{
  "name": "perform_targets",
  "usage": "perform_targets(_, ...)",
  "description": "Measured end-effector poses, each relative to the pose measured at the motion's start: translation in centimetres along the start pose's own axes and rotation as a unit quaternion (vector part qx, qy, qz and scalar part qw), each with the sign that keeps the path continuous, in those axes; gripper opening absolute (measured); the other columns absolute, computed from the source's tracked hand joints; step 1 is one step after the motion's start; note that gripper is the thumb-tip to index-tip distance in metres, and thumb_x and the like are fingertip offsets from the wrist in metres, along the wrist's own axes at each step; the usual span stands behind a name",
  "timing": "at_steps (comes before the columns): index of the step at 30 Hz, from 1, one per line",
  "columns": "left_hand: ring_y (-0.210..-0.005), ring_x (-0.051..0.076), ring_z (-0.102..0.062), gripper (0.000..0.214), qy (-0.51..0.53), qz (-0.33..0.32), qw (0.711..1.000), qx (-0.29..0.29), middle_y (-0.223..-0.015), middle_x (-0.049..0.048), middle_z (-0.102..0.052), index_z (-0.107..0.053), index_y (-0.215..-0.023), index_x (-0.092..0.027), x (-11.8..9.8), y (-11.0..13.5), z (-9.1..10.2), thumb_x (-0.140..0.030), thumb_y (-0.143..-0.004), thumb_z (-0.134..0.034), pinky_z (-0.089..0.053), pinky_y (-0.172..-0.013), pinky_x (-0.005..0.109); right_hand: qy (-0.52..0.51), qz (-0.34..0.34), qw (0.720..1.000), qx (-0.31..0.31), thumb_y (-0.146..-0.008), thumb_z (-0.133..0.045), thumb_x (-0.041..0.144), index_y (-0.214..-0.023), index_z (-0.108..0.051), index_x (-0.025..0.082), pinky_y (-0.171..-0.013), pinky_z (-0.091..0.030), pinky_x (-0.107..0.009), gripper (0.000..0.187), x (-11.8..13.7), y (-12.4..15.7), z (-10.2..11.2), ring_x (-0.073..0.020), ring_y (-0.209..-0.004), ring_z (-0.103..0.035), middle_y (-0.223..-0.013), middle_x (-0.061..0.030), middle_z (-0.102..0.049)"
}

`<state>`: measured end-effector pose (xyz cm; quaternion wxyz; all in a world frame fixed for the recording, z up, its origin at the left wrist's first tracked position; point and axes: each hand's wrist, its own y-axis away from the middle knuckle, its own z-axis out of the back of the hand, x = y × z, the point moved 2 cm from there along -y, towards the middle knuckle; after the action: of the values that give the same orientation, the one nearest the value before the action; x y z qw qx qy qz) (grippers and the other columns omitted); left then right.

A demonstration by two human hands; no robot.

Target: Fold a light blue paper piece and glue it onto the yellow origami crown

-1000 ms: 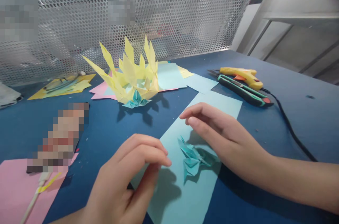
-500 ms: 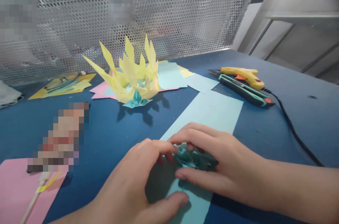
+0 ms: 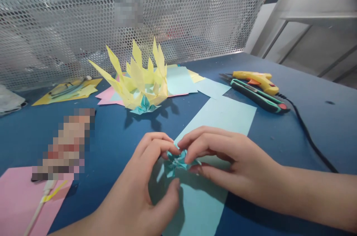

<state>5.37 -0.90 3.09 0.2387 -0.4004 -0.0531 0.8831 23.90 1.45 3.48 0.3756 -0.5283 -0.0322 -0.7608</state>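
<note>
A small teal folded paper piece (image 3: pixel 178 159) is pinched between the fingertips of both hands, just above a long light blue paper strip (image 3: pixel 220 118) on the blue table. My left hand (image 3: pixel 142 195) grips it from the left with curled fingers and thumb below. My right hand (image 3: pixel 223 163) grips it from the right, fingers bent over the top. Behind them stands a spiky yellow paper flower (image 3: pixel 139 77) with a teal base.
A yellow glue gun (image 3: pixel 255 79) and a green-handled cutter (image 3: pixel 256 95) lie at the right, with a black cable (image 3: pixel 306 135) trailing toward me. Pink paper (image 3: pixel 16 195) lies at the near left. Coloured sheets (image 3: pixel 181 79) lie behind the flower. A perforated metal screen (image 3: pixel 83 16) closes the back.
Both hands closed in on the teal piece lying on the strip, covered it, then lifted it slightly and drew it left between their fingertips.
</note>
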Motion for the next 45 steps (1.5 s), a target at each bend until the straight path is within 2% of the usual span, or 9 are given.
perform_targets(6,-0.094,0.008,-0.059,0.014,0.086,0.003,0.996,0.020,-0.102,-0.0070,-0.060,-0.056,-0.091,-0.031,-0.2,-0.1,0.2,-0.019,-0.084,-0.056,-0.044,-0.083,0.017,0.061,0.051,0.997,-0.026,-0.080,-0.069,0.010,-0.077,-0.061,0.018,-0.081,-0.050,-0.016,0.011,0.3,0.1,0.3,-0.0076,-0.086,-0.060,-0.096,-0.0022,-0.056)
perform_targets(12,-0.087,0.009,-0.062,0.011,0.104,0.032,0.994,-0.005,-0.095,-0.0048,-0.061,-0.061,-0.083,-0.030,-0.1,-0.1,0.5,-0.021,-0.086,-0.055,-0.045,-0.076,0.020,0.059,0.008,0.998,-0.037,-0.077,-0.074,0.016,-0.074,-0.065,0.017,-0.056,-0.048,-0.009,0.010,0.5,0.0,0.3,-0.0039,-0.056,-0.058,-0.067,0.0052,-0.064)
perform_targets(14,-0.087,0.011,-0.062,0.011,0.109,0.038,0.993,-0.018,-0.096,-0.0028,-0.061,-0.062,-0.083,-0.029,0.0,-0.1,0.5,-0.021,-0.086,-0.056,-0.047,-0.075,0.022,0.052,0.020,0.998,-0.031,-0.080,-0.070,0.014,-0.080,-0.068,0.017,-0.058,-0.050,-0.010,0.004,0.6,0.1,0.3,-0.0047,-0.059,-0.063,-0.071,0.0035,-0.070)
perform_targets(18,-0.095,0.013,-0.061,0.012,0.105,0.044,0.993,-0.028,-0.102,-0.0035,-0.059,-0.058,-0.087,-0.032,0.1,0.2,0.6,-0.020,-0.086,-0.057,-0.049,-0.080,0.023,0.037,0.080,0.995,-0.041,-0.084,-0.065,0.008,-0.089,-0.069,0.017,-0.067,-0.055,-0.013,0.011,0.8,0.3,0.5,-0.0086,-0.070,-0.069,-0.076,-0.0005,-0.073)
perform_targets(24,-0.112,0.010,-0.052,0.016,0.067,-0.027,0.997,-0.033,-0.114,-0.0073,-0.053,-0.063,-0.082,-0.034,-0.5,0.5,0.6,-0.019,-0.083,-0.061,-0.039,-0.099,0.019,0.072,0.114,0.989,-0.066,-0.079,-0.069,0.006,-0.085,-0.071,0.012,-0.072,-0.052,-0.008,0.008,1.2,0.7,0.3,-0.0051,-0.072,-0.067,-0.083,-0.0038,-0.069)
perform_targets(29,-0.110,0.011,-0.055,0.015,0.031,0.001,0.999,-0.024,-0.112,-0.0080,-0.054,-0.066,-0.081,-0.038,-0.2,0.6,1.0,-0.026,-0.076,-0.072,-0.043,-0.097,0.021,0.078,0.119,0.988,-0.065,-0.080,-0.067,0.004,-0.089,-0.070,0.014,-0.077,-0.052,-0.007,0.014,1.4,0.6,0.1,-0.0056,-0.078,-0.068,-0.085,-0.0020,-0.072)
perform_targets(36,-0.103,0.009,-0.061,0.024,0.034,-0.021,0.999,-0.027,-0.115,-0.0091,-0.059,-0.069,-0.093,-0.040,-0.3,0.8,1.4,-0.019,-0.082,-0.066,-0.047,-0.092,0.018,0.076,0.139,0.986,-0.053,-0.078,-0.066,-0.001,-0.085,-0.068,0.009,-0.076,-0.051,-0.008,0.012,1.8,0.8,0.1,-0.0062,-0.077,-0.065,-0.081,-0.0048,-0.066)
perform_targets(40,-0.099,0.007,-0.063,0.020,0.033,-0.039,0.998,-0.032,-0.111,-0.0099,-0.062,-0.070,-0.087,-0.037,-0.4,0.7,1.3,-0.018,-0.081,-0.068,-0.048,-0.087,0.014,0.092,0.151,0.983,-0.053,-0.079,-0.065,-0.001,-0.086,-0.069,0.008,-0.079,-0.050,-0.009,0.012,1.9,0.9,-0.1,-0.0050,-0.076,-0.061,-0.084,-0.0044,-0.062)
perform_targets(45,-0.097,0.007,-0.063,0.019,0.027,-0.011,0.999,-0.038,-0.107,-0.0106,-0.063,-0.070,-0.082,-0.036,-0.4,0.6,1.3,-0.018,-0.080,-0.067,-0.047,-0.086,0.012,0.090,0.150,0.982,-0.069,-0.082,-0.060,-0.003,-0.093,-0.069,0.005,-0.084,-0.049,-0.009,0.016,1.9,1.0,-0.2,-0.0057,-0.086,-0.062,-0.091,-0.0075,-0.063)
